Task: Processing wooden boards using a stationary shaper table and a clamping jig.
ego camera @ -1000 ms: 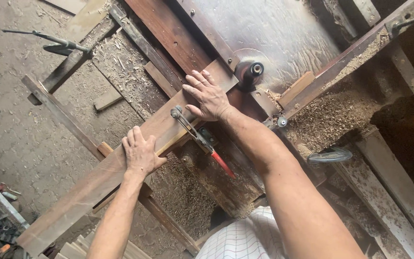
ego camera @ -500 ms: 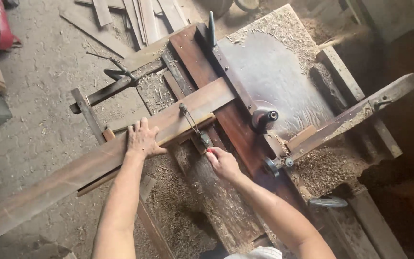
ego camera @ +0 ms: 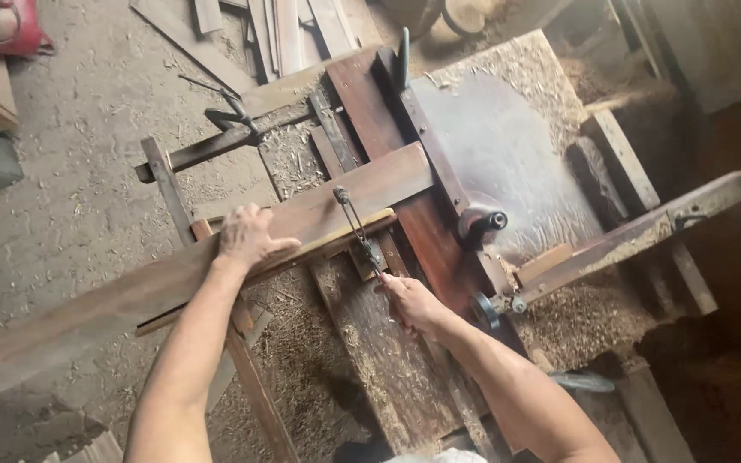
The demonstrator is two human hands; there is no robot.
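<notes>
A long brown plank (ego camera: 242,257) lies slantwise across the saw surface (ego camera: 508,146), its far end butted against the dark fence rail (ego camera: 422,137), which keeps it square. The left hand (ego camera: 246,236) rests flat on the plank's top edge, fingers spread, pressing it down. At about 4 o'clock from it, the right hand (ego camera: 409,302) is closed round the handle of a metal clamp lever (ego camera: 355,225) that reaches over the plank. Toward 3 o'clock, a motor hub (ego camera: 484,223) stands close by. Sawdust heaps (ego camera: 593,313) and loose offcuts (ego camera: 289,30) crowd the floor around.
</notes>
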